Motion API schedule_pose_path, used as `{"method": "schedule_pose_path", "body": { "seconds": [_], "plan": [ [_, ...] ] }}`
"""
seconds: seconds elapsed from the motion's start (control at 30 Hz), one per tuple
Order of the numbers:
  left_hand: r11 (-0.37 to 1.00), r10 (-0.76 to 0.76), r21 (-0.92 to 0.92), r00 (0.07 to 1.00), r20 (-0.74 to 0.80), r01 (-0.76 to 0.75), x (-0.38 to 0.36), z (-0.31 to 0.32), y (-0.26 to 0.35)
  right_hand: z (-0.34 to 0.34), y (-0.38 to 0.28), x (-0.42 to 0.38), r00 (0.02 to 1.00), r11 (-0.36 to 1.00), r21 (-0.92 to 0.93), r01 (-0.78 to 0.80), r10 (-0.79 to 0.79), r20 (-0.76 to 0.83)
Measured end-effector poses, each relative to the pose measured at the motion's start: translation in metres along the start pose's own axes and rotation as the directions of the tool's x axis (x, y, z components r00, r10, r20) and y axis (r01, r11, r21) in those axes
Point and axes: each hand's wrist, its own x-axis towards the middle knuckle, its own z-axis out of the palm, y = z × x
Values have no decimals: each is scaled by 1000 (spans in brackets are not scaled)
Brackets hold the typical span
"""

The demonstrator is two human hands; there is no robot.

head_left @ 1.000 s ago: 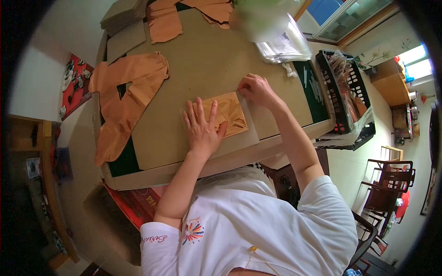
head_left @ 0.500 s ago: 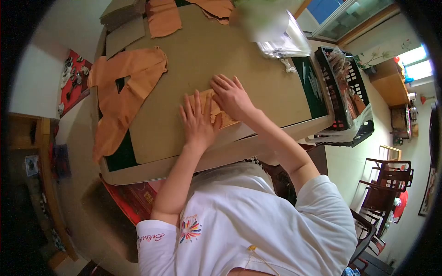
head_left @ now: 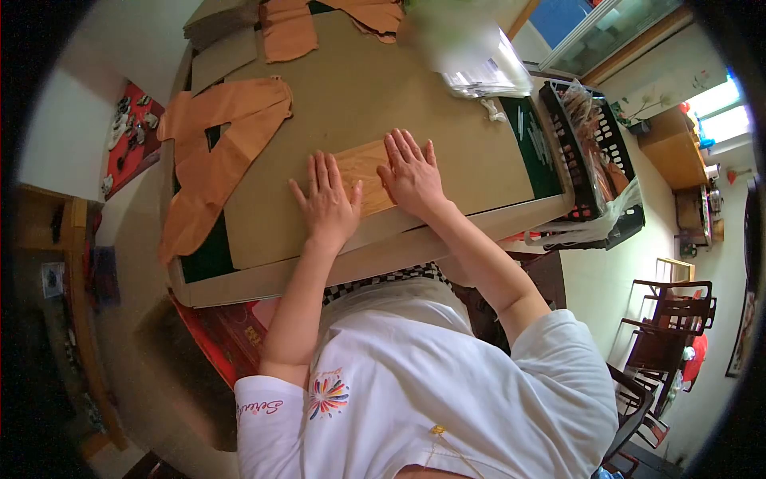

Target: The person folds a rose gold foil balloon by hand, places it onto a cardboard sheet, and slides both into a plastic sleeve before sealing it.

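A tan, leather-like rectangular piece (head_left: 365, 172) lies flat near the front edge of the cardboard-covered table (head_left: 471, 156). My left hand (head_left: 329, 206) rests palm down along its left side, fingers stretched out and thumb apart. On the right side my right hand (head_left: 413, 177) lies flat over the edge of the piece, its fingers extended. Between the two hands the piece's slightly wrinkled middle shows; its left and right edges are partly covered by my hands. Neither hand grips anything.
A large irregular tan hide-like piece (head_left: 227, 152) with a cut-out lies at left. More tan pieces (head_left: 289, 32) and stacked cardboard (head_left: 223, 56) are at the far left. Clear plastic bags (head_left: 491, 72) lie at the back right, beside a filled black crate (head_left: 570, 152).
My hands have moved apart, the left slightly left and the right slightly right, uncovering the middle of the tan piece. The piece looks flatter and more spread out.
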Motion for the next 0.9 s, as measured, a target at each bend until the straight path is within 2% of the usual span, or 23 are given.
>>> {"method": "schedule_pose_path", "body": {
  "seconds": [0.03, 0.13, 0.23, 0.27, 0.3, 0.37, 0.47, 0.57, 0.6, 0.73, 0.83, 0.9],
  "plan": [
    [1000, 3, -3, 1000, -5, -3, 0, 1, -1, -1, 0, 1, 1000, 1000, -11, -18, 18, -11],
    [1000, 13, 13, 1000, -5, -13, 0, 1, 0, -4, -16, 11, 998, 998, -29, 61, -61, -6],
    [996, 5, 85, 998, 59, -10, -2, -13, 4, 20, -45, 21, 968, 967, 72, 246, -248, 29],
    [993, -3, 115, 996, 93, -8, -3, -22, 8, 22, -48, 23, 975, 969, 110, 222, -221, -14],
    [990, -15, 143, 992, 125, -3, -3, -27, 10, 15, -50, 23, 972, 970, 62, 234, -233, -20],
    [998, -13, 64, 999, 46, 10, -1, -11, 3, -2, -43, 16, 968, 968, -37, 247, -248, -25],
    [1000, -2, 3, 1000, -25, 2, 1, 2, 0, 2, -16, 13, 996, 995, 41, 92, -91, -11],
    [1000, -3, -10, 999, -43, 3, -1, 4, -1, -10, 10, 9, 999, 999, 45, -9, 7, 42],
    [1000, -2, -12, 999, -49, 2, 0, 4, -1, -11, 18, 9, 1000, 999, 31, -18, 19, -17],
    [1000, 8, 13, 999, -52, -8, -1, 5, -2, -19, 35, 10, 996, 997, -3, -77, 77, 43],
    [999, 22, 25, 998, -56, -21, 1, 4, -2, -16, 16, -6, 979, 976, -76, 204, -201, 47],
    [999, 35, 35, 998, -52, -33, -3, 2, -2, -9, -11, -41, 892, 898, 129, 420, -434, 122]
  ]
}}
